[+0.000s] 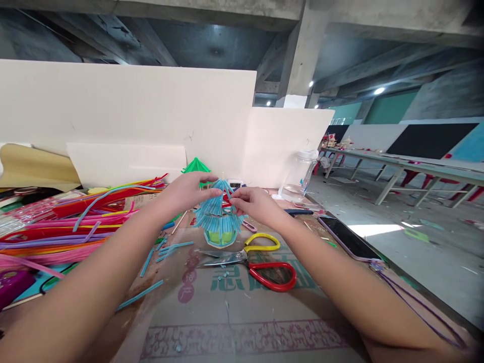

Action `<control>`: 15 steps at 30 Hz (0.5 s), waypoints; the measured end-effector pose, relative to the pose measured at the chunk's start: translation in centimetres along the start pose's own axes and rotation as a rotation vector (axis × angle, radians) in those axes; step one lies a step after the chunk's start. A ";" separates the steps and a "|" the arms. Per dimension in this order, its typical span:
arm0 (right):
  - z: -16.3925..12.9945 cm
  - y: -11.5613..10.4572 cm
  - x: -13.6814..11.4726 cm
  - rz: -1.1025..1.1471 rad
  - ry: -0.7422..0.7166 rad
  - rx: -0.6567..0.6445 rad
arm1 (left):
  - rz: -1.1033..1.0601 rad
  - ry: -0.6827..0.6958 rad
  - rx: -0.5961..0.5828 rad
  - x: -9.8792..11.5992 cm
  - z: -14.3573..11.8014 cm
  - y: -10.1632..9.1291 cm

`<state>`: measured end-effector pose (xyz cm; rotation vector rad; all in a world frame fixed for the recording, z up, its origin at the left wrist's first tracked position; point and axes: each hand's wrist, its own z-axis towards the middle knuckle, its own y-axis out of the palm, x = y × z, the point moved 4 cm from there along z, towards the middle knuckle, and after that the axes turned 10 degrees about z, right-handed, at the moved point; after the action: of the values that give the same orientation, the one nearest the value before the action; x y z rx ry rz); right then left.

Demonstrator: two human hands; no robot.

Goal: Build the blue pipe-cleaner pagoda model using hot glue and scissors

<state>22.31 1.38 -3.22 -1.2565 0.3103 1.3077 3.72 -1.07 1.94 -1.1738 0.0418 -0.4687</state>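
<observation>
Both hands, left hand (188,191) and right hand (254,201), pinch the blue straw pagoda (219,217) with their fingers; too hard a squeeze could crush its flimsy tiers.

Green printed characters show on the cardboard sheet (234,307) at lower centre, beneath the scissors (249,262), too blurred to read; a purplish patterned band below them is likewise illegible.

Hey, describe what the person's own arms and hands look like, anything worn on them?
Both forearms are bare from the frame's lower edge to the wrists: no sleeves show. The left hand and right hand wear no gloves, and no watch, bracelet or ring is visible. Fingernails are too small to judge. No markings show on either arm.
</observation>
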 end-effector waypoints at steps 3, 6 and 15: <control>-0.1 -0.1 0.0 -0.016 -0.010 0.002 | -0.035 0.038 -0.022 0.3 0.5 1.0; -0.2 -0.5 0.0 -0.019 -0.025 0.041 | -0.045 0.034 0.019 -0.2 0.6 1.4; -1.4 -2.8 -1.4 -0.199 -0.052 0.082 | 0.162 -0.124 -0.004 -5.9 -3.5 -1.3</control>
<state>24.78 0.14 -1.20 -1.1519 0.1945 1.1444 -2.99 -2.31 0.44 -1.1905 0.0298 -0.2528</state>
